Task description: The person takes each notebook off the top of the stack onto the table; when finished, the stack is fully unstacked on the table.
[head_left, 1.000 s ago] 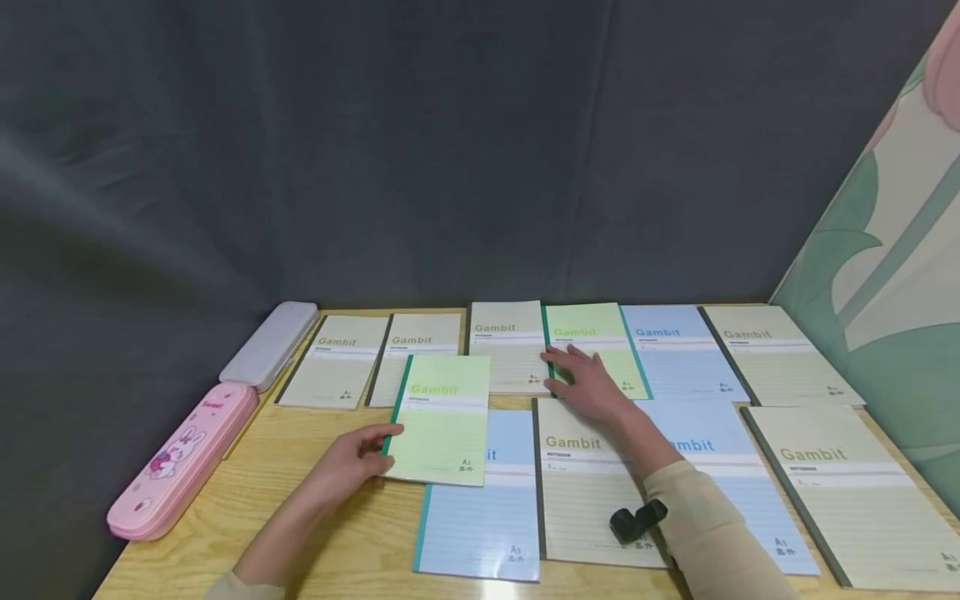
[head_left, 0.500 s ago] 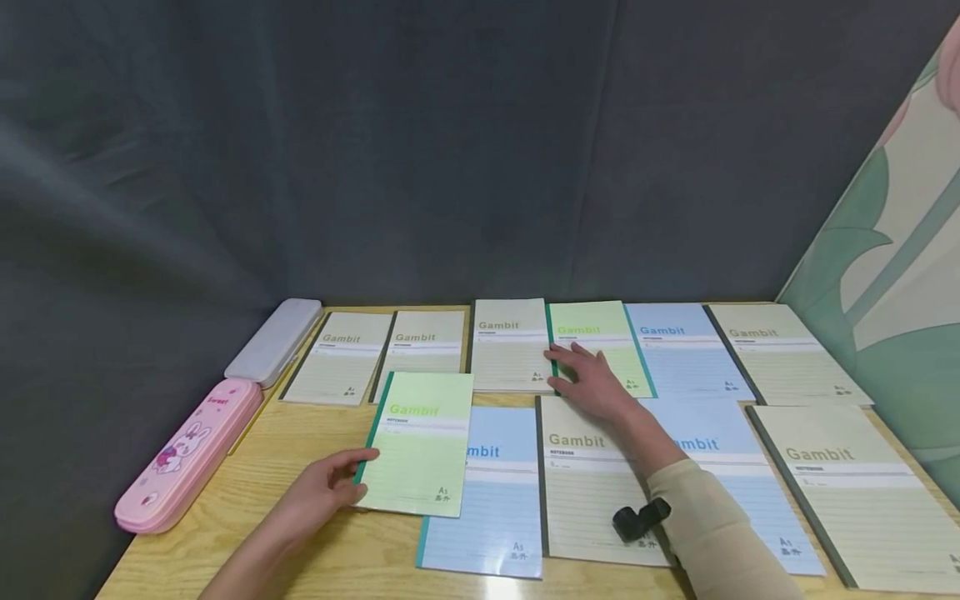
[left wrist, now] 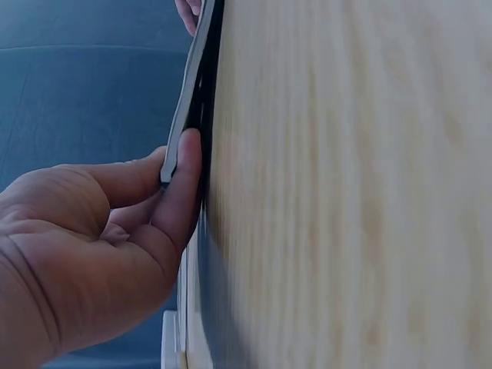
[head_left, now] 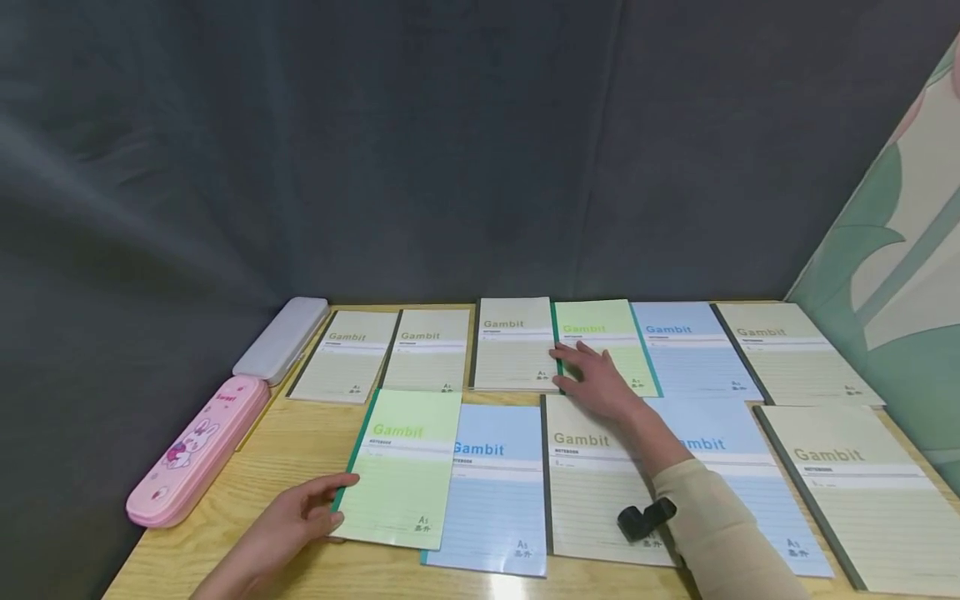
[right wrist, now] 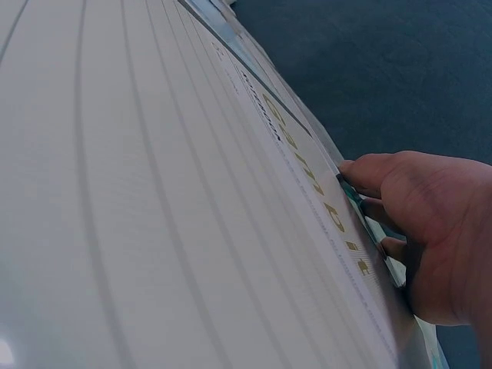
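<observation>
My left hand [head_left: 296,512] pinches the lower left edge of a green notebook [head_left: 405,475], thumb on top and fingers underneath. In the left wrist view the left hand [left wrist: 100,246] grips the notebook's edge [left wrist: 187,88], which is tilted slightly off the wooden tabletop. The notebook overlaps the left side of a blue notebook [head_left: 502,500]. My right hand [head_left: 600,383] rests with spread fingers on another green notebook [head_left: 596,317] in the back row, fingertips at its dark green spine. In the right wrist view the right hand [right wrist: 442,231] touches that spine beyond a beige notebook [right wrist: 192,192].
Beside the back green notebook lie beige notebooks [head_left: 513,337] and a blue one [head_left: 682,350]. Another beige notebook [head_left: 581,500] lies under my right forearm, with a blue one [head_left: 750,483] and a beige one [head_left: 862,492] rightward. Pink [head_left: 198,450] and white pencil cases [head_left: 281,337] sit left.
My left hand has drawn the green notebook left and toward me, baring more of the blue notebook and the back beige one. The right hand has stayed on the back green notebook.
</observation>
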Available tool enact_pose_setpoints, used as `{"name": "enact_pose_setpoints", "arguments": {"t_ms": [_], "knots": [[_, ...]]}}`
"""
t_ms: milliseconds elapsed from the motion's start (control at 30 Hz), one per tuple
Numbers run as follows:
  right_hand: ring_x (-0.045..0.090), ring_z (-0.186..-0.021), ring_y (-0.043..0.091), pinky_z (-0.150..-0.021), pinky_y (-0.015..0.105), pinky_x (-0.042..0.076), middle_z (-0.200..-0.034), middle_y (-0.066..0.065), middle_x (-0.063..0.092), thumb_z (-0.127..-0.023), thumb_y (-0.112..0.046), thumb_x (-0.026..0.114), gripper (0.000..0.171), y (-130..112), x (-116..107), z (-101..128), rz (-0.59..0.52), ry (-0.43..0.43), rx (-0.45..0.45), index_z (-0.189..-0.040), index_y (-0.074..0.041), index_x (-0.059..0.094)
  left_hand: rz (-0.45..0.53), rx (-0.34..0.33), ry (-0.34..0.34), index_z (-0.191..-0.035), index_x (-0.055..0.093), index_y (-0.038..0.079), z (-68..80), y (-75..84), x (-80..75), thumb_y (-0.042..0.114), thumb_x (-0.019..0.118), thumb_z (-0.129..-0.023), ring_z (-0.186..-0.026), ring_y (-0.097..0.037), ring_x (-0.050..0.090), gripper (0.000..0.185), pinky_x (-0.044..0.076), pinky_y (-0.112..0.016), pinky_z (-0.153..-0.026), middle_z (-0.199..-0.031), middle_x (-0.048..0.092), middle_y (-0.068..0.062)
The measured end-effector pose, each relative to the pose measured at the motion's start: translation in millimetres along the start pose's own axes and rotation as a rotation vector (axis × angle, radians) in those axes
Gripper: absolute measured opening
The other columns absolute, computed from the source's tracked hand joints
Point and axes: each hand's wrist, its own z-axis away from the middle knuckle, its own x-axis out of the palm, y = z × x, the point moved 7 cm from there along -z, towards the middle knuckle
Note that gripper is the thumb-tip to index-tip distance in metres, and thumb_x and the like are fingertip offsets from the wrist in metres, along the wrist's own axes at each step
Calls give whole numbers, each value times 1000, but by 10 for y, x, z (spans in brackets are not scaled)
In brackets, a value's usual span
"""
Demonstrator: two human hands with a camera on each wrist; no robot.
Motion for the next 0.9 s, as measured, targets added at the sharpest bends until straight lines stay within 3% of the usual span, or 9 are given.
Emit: {"name": "enact_pose_setpoints", "arguments": {"t_ms": [233, 433, 900], "knots": [[19, -151, 40, -120, 61, -1, -159, 12, 38, -102, -25, 62, 52, -8, -10, 8, 9, -5, 4, -150, -8, 51, 11, -32, -41, -143, 55, 1, 71, -85, -56, 15, 70, -97, -115, -28, 53, 51, 53, -28, -85, -138, 53, -22], [19, -150, 41, -120, 61, 0, -159, 12, 39, -102, -23, 62, 51, -16, -6, 11, -4, -2, 4, -149, -7, 51, 18, 2, -92, -144, 52, -3, 117, -73, -75, 15, 68, -98, -118, -31, 53, 51, 55, -30, -84, -145, 47, -29], [19, -150, 41, -120, 62, 0, -159, 12, 39, -101, -24, 62, 51, -7, 0, 1, -2, 5, -3, -148, -8, 52, -89, 48, -87, -141, 53, -5, 181, -44, -147, 14, 69, -97, -121, -33, 50, 51, 50, -20, -83, -143, 51, -26]]}}
